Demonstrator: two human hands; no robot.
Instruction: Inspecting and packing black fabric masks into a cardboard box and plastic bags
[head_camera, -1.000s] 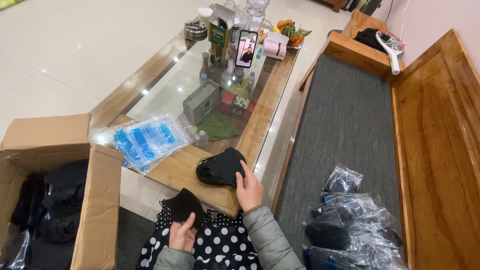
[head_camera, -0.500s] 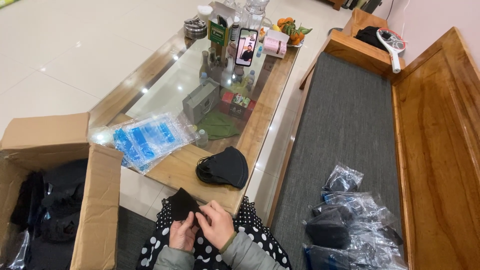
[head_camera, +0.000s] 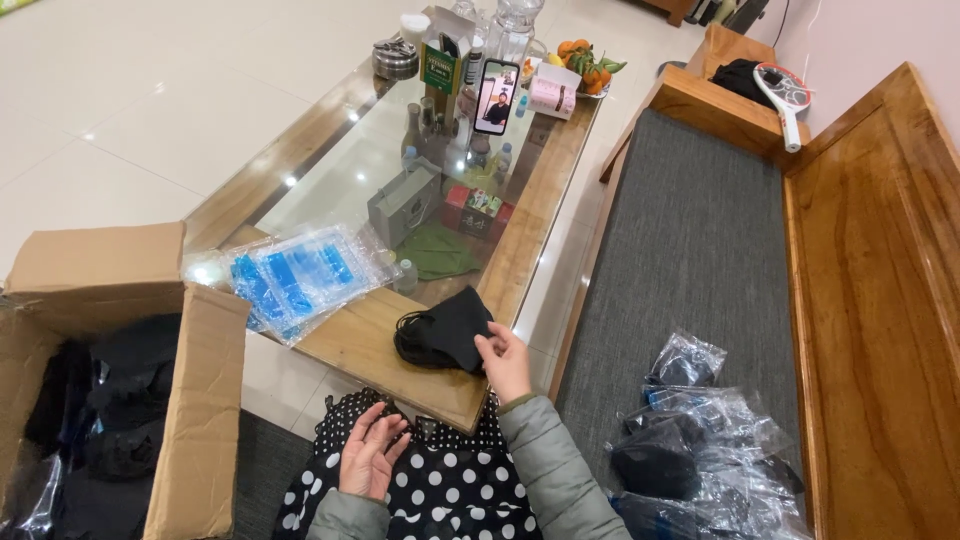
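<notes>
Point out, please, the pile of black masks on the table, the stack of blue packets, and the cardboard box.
pile of black masks (head_camera: 445, 330), head view, on the top mask's cloth.
stack of blue packets (head_camera: 295, 280), head view, on the middle of the top packet.
cardboard box (head_camera: 200, 400), head view, on its open right flap.

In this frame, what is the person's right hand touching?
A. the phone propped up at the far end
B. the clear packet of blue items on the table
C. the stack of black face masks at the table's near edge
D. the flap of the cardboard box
C: the right hand has its fingers on the stack of black face masks at the near edge of the table; the left hand is empty over the lap.
</notes>
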